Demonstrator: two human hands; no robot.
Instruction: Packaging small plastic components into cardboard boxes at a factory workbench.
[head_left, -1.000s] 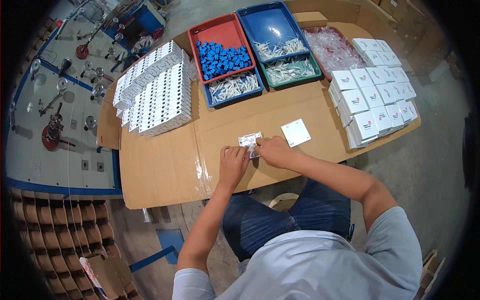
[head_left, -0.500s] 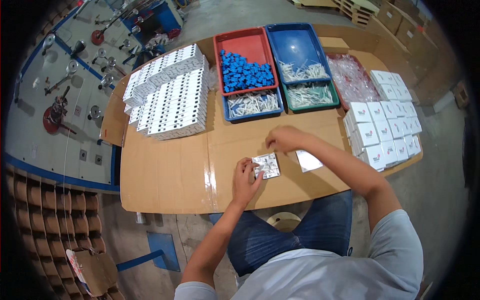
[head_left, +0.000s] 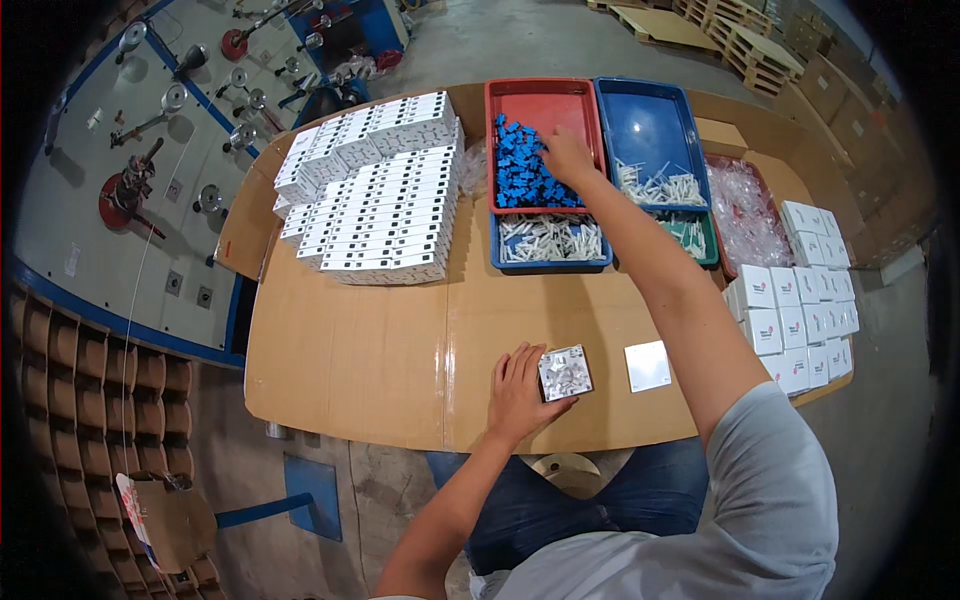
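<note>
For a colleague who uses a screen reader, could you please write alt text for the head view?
Seen from above, a seated person's right hand reaches into a red tray of small blue parts, while the left hand steadies a small square open box on a cardboard-covered table. Stacks of white boxes stand at the left.

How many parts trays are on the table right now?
4, maybe more hidden. Red tray far centre, where the right hand reaches; blue tray beside it; smaller blue tray nearer; green tray partly behind the forearm.
</note>
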